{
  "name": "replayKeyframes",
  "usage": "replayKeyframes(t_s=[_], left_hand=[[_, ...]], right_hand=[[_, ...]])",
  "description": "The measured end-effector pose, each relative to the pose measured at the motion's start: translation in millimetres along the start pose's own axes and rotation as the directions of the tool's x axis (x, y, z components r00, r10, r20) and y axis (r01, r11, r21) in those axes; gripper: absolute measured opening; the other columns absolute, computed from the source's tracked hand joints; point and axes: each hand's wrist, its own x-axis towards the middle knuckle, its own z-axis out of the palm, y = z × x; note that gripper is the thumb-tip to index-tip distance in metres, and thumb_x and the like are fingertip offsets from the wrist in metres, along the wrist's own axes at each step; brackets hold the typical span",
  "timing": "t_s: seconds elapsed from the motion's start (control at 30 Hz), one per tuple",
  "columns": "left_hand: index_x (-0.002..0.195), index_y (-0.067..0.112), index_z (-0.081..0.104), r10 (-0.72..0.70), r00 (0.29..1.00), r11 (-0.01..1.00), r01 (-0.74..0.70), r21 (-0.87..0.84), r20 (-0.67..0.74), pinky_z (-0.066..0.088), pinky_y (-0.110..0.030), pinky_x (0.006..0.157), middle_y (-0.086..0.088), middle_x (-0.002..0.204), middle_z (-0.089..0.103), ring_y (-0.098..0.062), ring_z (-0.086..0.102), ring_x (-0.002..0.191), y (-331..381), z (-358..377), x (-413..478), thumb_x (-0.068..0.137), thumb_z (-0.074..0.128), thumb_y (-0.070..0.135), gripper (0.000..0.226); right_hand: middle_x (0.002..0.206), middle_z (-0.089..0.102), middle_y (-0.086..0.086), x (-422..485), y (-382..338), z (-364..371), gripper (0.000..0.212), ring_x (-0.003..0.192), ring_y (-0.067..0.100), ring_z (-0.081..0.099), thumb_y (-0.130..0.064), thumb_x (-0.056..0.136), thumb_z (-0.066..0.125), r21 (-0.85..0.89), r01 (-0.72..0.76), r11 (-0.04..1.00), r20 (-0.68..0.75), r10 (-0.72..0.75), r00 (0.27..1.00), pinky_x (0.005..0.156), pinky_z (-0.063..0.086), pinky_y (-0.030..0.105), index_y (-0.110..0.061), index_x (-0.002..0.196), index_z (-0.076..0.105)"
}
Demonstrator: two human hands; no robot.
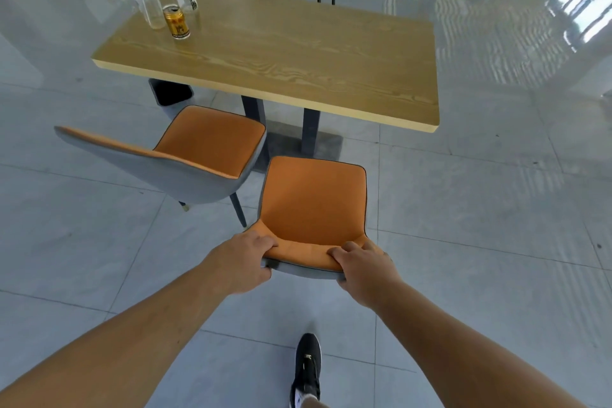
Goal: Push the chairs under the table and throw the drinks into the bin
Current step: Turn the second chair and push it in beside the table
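Both the left hand (pixel 243 262) and right hand (pixel 366 270) have fingers curled tight over the backrest top of the near chair (pixel 314 202), which faces the table (pixel 281 53).

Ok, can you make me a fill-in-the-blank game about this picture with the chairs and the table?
1. Both hands, left hand and right hand, hold the back of an orange ____.
2. The gold can stands on the wooden ____.
3. Next to the held chair, a second chair stands to its ____.
4. The foot wears a black ____.

Missing words: chair; table; left; shoe
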Motion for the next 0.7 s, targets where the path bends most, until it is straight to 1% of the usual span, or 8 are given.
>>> replayKeyframes(t_s=[0.1,0.23,0.37,0.5,0.57,0.63,0.7], left_hand=[[0.141,0.039,0.043,0.005,1.000,1.000,-0.005,-0.003,0.008,0.048,-0.033,0.094,0.007,0.138,0.050,-0.016,0.050,0.116,-9,-13,31,0.089,0.063,0.052,0.058],[0.136,0.041,0.045,0.024,0.999,1.000,-0.024,-0.016,0.027,0.049,-0.030,0.089,0.008,0.132,0.051,-0.012,0.046,0.105,-25,-32,66,0.086,0.064,0.051,0.054],[0.139,0.039,0.044,0.039,0.999,0.999,-0.038,-0.025,0.023,0.048,-0.029,0.090,0.008,0.132,0.049,-0.013,0.046,0.110,-46,-48,91,0.089,0.062,0.049,0.054],[0.142,0.035,0.045,0.092,0.996,0.995,-0.091,-0.045,0.020,0.047,-0.031,0.094,0.008,0.133,0.047,-0.014,0.044,0.116,-69,-66,116,0.092,0.061,0.044,0.053],[0.140,0.035,0.046,0.130,0.991,0.989,-0.130,-0.071,0.007,0.047,-0.032,0.094,0.007,0.131,0.048,-0.014,0.045,0.114,-78,-75,126,0.091,0.060,0.045,0.053],[0.138,0.037,0.047,0.181,0.983,0.980,-0.180,-0.079,0.011,0.048,-0.031,0.090,0.009,0.128,0.049,-0.012,0.046,0.110,-82,-83,134,0.088,0.061,0.049,0.054],[0.137,0.039,0.046,0.239,0.968,0.970,-0.235,-0.058,0.074,0.047,-0.029,0.084,0.012,0.126,0.049,-0.010,0.047,0.105,-87,-90,140,0.083,0.061,0.056,0.059]], right_hand=[[0.130,0.058,-0.005,30,12,-17,0.046,0.121,0.029,0.055,-0.045,0.100,0.060,0.008,-0.014,1.000,0.006,0.014,1.000,0.099,0.050,0.062,-0.038,0.143,0.045],[0.132,0.058,-0.004,65,19,-38,0.047,0.121,0.030,0.055,-0.044,0.100,0.060,0.015,-0.011,1.000,0.038,0.010,0.999,0.101,0.048,0.064,-0.038,0.144,0.044],[0.134,0.057,-0.004,93,13,-54,0.047,0.122,0.031,0.054,-0.044,0.100,0.059,0.029,-0.026,0.999,0.034,0.025,0.999,0.101,0.047,0.064,-0.038,0.145,0.043],[0.132,0.058,-0.004,119,3,-69,0.045,0.122,0.031,0.054,-0.043,0.101,0.058,0.052,-0.062,0.997,0.020,0.061,0.998,0.101,0.047,0.064,-0.039,0.144,0.044],[0.128,0.058,-0.005,130,1,-77,0.042,0.119,0.030,0.055,-0.042,0.100,0.058,0.049,-0.095,0.994,0.003,0.095,0.995,0.098,0.049,0.061,-0.039,0.141,0.047],[0.128,0.058,-0.005,133,3,-82,0.041,0.118,0.029,0.055,-0.040,0.098,0.058,0.024,-0.138,0.990,0.003,0.138,0.990,0.095,0.050,0.055,-0.039,0.138,0.048],[0.130,0.057,-0.005,131,-1,-82,0.043,0.120,0.029,0.053,-0.039,0.095,0.060,0.009,-0.193,0.981,0.033,0.193,0.981,0.097,0.048,0.053,-0.038,0.136,0.049]])
